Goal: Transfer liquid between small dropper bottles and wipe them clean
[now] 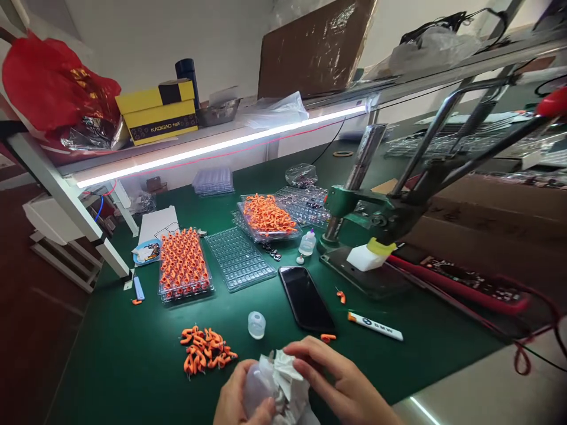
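Note:
At the bottom middle of the head view, my left hand (237, 395) is closed round a small translucent plastic bottle (257, 386). A crumpled white tissue (283, 375) covers the bottle's top. My right hand (341, 381) pinches that tissue with curled fingers. A small translucent cap (256, 324) stands on the green mat (133, 366) just beyond my hands. To its left lies a loose pile of several small orange parts (204, 349). A black phone (306, 298) lies face up a little further out.
A filled tray of orange parts (183, 264), an empty clear tray (240, 258) and a heaped tray (268, 216) sit further back. A green hand press (376, 215) with a red-knobbed lever stands at right. A white pen-like stick (375, 326) and a small dropper bottle (307, 243) lie nearby.

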